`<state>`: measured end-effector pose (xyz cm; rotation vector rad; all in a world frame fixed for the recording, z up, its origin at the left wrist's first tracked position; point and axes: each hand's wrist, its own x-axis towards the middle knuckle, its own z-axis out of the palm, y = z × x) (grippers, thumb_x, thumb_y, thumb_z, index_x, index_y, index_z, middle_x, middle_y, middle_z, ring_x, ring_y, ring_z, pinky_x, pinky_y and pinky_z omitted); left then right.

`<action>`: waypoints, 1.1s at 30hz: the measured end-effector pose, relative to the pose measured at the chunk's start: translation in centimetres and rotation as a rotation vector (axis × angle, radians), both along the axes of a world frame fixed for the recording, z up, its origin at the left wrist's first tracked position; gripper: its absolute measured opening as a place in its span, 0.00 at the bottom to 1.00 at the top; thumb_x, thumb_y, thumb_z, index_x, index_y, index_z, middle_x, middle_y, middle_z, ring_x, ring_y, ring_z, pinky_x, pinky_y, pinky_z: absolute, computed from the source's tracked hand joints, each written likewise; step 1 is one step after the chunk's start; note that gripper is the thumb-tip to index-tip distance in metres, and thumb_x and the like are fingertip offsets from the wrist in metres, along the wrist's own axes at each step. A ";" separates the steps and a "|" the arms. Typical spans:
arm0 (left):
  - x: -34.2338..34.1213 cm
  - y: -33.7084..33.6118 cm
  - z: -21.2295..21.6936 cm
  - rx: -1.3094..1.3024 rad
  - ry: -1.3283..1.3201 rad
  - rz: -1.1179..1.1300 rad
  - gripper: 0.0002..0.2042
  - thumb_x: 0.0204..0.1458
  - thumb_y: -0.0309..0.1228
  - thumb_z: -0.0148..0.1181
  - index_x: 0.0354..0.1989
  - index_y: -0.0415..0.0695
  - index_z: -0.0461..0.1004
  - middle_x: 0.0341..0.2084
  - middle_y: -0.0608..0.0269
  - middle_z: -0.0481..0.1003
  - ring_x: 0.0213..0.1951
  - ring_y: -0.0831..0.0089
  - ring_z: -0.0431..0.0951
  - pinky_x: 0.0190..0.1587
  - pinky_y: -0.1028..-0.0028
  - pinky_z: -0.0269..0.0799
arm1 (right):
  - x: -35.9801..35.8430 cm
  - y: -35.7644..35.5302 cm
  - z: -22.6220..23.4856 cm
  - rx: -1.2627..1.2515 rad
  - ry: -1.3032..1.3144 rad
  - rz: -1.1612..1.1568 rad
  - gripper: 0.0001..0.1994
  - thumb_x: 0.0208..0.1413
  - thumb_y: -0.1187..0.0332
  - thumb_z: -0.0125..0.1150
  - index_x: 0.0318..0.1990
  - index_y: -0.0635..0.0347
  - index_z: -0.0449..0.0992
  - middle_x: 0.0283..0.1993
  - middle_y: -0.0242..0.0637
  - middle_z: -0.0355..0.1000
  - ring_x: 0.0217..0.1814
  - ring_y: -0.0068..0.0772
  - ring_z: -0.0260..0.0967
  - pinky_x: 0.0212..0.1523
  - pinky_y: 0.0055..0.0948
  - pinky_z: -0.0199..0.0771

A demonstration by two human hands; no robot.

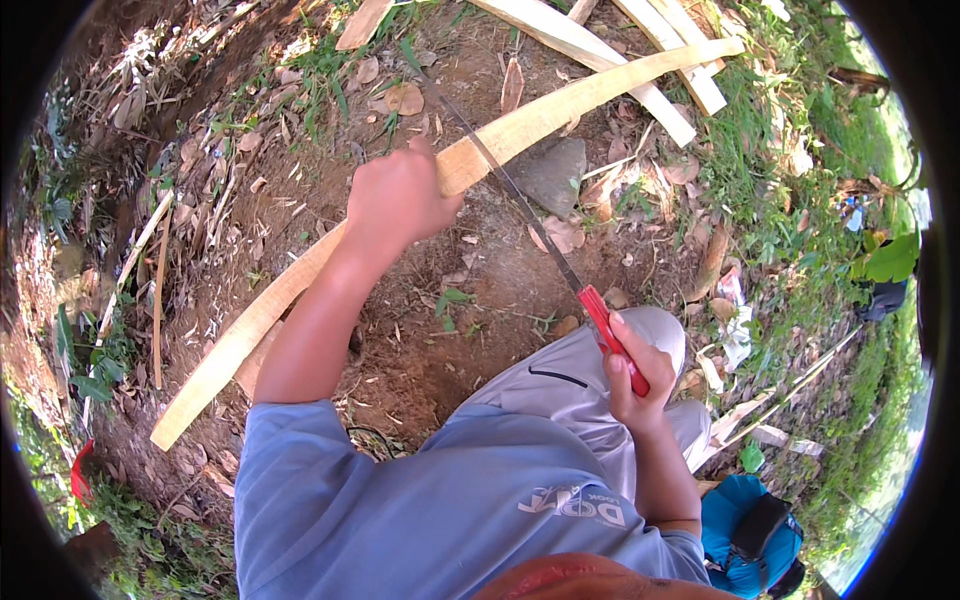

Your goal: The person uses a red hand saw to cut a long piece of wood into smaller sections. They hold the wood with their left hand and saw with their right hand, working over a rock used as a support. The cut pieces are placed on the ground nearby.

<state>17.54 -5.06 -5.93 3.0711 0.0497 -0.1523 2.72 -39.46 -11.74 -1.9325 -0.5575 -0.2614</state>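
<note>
Centrally, a long pale bamboo strip (300, 280) runs from 8 o'clock to 2 o'clock above bare earth (480, 300). Of the two hands, the left hand (395, 200) is clenched around the strip near its middle. The right hand (635, 375), at 4 o'clock, grips a saw's red handle (612, 335); its thin blade (510, 190) crosses the strip just beside the left hand. More pale slats (640, 60) lie at 1 o'clock.

I see bright daylight from overhead, strongest on the pale bamboo strip (300, 285) and the grass (860, 180) at upper right, which nearly washes out, while the soil (470, 290) stays evenly lit with soft shadows. My fisheye bends the strip and fades into a black rim; the centre is sharp, the edges smear.
</note>
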 end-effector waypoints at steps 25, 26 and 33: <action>-0.5 -2.0 -1.1 -0.014 -0.069 -0.059 0.22 0.50 0.38 0.75 0.46 0.36 0.76 0.34 0.42 0.85 0.39 0.44 0.89 0.45 0.50 0.86 | -2.9 1.8 -0.3 0.097 0.057 -0.129 0.22 0.62 0.81 0.63 0.64 0.69 0.81 0.58 0.55 0.84 0.34 0.38 0.87 0.37 0.27 0.82; -0.4 -1.9 -1.1 -0.020 -0.049 -0.070 0.21 0.50 0.39 0.75 0.45 0.35 0.77 0.34 0.41 0.85 0.39 0.44 0.89 0.46 0.50 0.86 | -2.8 1.8 -0.2 0.088 0.051 -0.123 0.22 0.62 0.81 0.63 0.64 0.70 0.81 0.58 0.56 0.84 0.34 0.38 0.87 0.37 0.27 0.81; 0.0 -1.4 -0.9 -0.049 0.002 -0.062 0.20 0.51 0.38 0.72 0.45 0.34 0.78 0.34 0.39 0.85 0.40 0.43 0.89 0.48 0.50 0.86 | -2.4 1.8 2.7 0.064 0.106 -0.108 0.21 0.62 0.79 0.63 0.63 0.72 0.80 0.58 0.56 0.85 0.31 0.32 0.85 0.35 0.25 0.79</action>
